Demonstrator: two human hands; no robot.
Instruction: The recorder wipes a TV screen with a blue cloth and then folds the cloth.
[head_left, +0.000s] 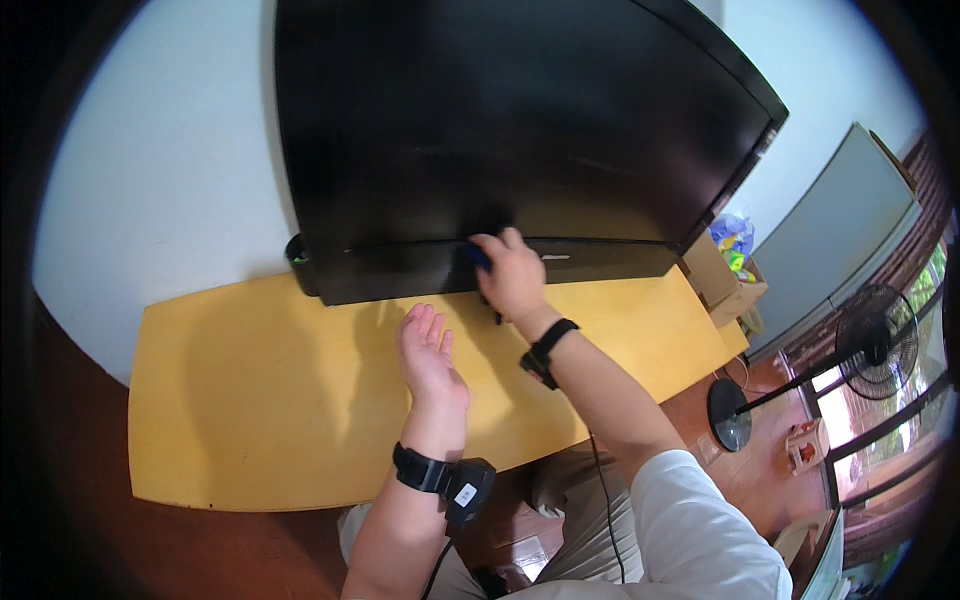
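Note:
A large black flat-screen television (510, 127) stands on a yellow wooden table (270, 405). My right hand (514, 274) is at the middle of its lower frame, with the fingers curled around a dark blue object (478, 257), mostly hidden, whose kind I cannot tell. My left hand (431, 360) is held palm up over the table, just below the television's bottom edge, and holds nothing. Each wrist wears a black strap with a device; the left device (469, 491) bears a small white label. Beside the television's lower left corner is a black cup-like container (301, 264).
An open cardboard box (720, 277) with plastic packets stands past the table's right end. Farther right are a black standing fan (876, 341), a small stool (808, 445) and a grey panel (840, 232). Cables hang by both arms. A pale wall rises behind the television.

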